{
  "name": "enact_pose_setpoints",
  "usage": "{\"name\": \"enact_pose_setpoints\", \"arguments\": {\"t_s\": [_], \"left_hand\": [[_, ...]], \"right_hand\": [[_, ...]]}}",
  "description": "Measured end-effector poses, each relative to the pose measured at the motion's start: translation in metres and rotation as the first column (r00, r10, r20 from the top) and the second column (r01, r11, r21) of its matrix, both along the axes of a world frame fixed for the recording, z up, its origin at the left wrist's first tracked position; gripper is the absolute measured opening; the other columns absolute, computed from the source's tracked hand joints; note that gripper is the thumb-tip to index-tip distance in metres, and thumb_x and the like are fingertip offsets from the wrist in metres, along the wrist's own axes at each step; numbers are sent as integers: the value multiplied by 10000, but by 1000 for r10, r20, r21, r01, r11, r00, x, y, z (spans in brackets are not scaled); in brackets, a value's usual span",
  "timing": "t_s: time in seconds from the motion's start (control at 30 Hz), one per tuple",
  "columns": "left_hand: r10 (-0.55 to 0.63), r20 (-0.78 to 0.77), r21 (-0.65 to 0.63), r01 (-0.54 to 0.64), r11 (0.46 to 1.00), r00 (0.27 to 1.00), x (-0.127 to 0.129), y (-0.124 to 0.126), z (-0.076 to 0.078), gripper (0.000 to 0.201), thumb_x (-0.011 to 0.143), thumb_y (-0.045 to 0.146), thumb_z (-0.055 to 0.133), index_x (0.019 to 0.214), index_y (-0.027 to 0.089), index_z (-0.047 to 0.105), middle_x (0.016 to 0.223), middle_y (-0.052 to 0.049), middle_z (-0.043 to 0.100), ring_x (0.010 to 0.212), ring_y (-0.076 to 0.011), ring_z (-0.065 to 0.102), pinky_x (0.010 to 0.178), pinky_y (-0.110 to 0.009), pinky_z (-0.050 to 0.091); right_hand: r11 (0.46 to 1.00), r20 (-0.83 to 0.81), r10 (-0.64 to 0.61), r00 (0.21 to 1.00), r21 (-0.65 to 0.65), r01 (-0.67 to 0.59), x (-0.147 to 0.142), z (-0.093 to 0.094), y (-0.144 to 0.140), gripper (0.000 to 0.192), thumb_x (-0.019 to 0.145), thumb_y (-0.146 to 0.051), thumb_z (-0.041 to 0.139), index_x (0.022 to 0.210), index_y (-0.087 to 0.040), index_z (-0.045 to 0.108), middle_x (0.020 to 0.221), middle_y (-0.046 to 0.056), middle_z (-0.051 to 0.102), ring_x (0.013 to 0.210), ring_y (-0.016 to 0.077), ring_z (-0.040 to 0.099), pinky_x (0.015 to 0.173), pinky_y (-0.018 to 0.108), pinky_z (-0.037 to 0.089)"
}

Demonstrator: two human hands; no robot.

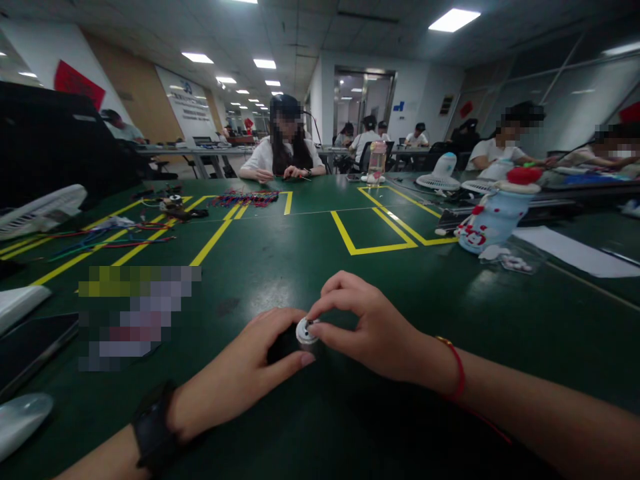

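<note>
Silver-capped and small, the motor [306, 331] sits between both hands on the green surface [310, 253], its long axis running left to right. On its left, my left hand [245, 373] cups the dark body, thumb underneath. On its right, my right hand [373, 327] pinches the cap end with fingertips, wrist low.

Two bare forearms, no sleeves; left hand [240, 373], lower left of frame, w/ wide black wristband or watch at wrist; right hand [375, 330], lower centre-right, w/ thin red string bracelet; no gloves, no rings visible.
</note>
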State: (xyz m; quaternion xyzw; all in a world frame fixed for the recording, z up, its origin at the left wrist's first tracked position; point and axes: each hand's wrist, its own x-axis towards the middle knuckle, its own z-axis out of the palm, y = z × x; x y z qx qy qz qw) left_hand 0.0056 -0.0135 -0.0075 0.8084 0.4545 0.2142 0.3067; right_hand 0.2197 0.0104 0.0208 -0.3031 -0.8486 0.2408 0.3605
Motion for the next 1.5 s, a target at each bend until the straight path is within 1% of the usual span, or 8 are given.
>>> {"name": "enact_pose_setpoints", "arguments": {"t_s": [0.17,0.5,0.6,0.7,0.8,0.9,1.0,1.5], "left_hand": [[-6,-10,20,6,1000,1000,0,2,0,320,889,396,583,1183,352,465,1164,31,566,1059,-195,542,963,-380,426],[3,-13,27,-2,1000,1000,1,1,0,327,879,413,581,1176,299,505,1164,-20,585,1049,-230,553,957,-411,447],[12,-13,22,-12,1000,1000,2,1,2,320,871,410,593,1166,309,519,1158,-6,593,1049,-225,556,954,-397,456],[18,-12,10,-18,1000,1000,2,0,4,325,872,411,594,1175,327,513,1139,18,605,1037,-209,564,945,-375,466],[31,-20,3,-30,1000,999,1,-1,5,337,869,423,594,1184,334,511,1128,24,616,1026,-208,576,931,-360,475],[50,-26,2,-50,999,998,0,-2,5,348,862,439,598,1182,333,515,1161,15,608,1040,-220,579,928,-363,477],[45,-25,-7,-45,999,999,-1,-2,4,346,865,445,591,1183,333,512,1172,10,605,1049,-222,581,939,-373,472],[46,-28,-17,-47,999,999,0,-3,8,342,865,439,591,1180,326,519,1166,6,621,1036,-226,593,904,-357,490]], "right_hand": [[999,69,-42,997,8,42,-3,1,-2,120,812,-227,640,922,-222,688,936,16,590,884,160,547,809,315,418],[999,80,-19,997,-40,22,-2,0,-1,132,833,-224,608,931,-217,695,932,23,614,866,149,568,808,297,426],[998,44,15,999,-69,-12,1,3,-1,125,820,-211,616,918,-210,693,946,28,626,889,152,575,831,297,431],[985,-48,-12,999,-172,3,8,3,2,87,827,-225,610,866,-197,683,913,27,637,859,149,579,782,287,450],[921,-144,-111,983,-387,48,17,-3,13,143,838,-297,600,831,-171,667,814,21,634,752,141,569,680,277,445],[803,-272,-229,934,-596,23,27,-14,27,205,820,-343,618,772,-147,656,713,10,611,649,119,535,613,262,410],[728,-338,-314,887,-685,-3,32,-24,37,249,828,-381,602,768,-142,640,683,5,593,600,106,520,581,257,391],[662,-365,-378,851,-749,-27,33,-23,37,261,835,-395,582,810,-140,628,707,15,589,608,110,537,591,263,420]]}}
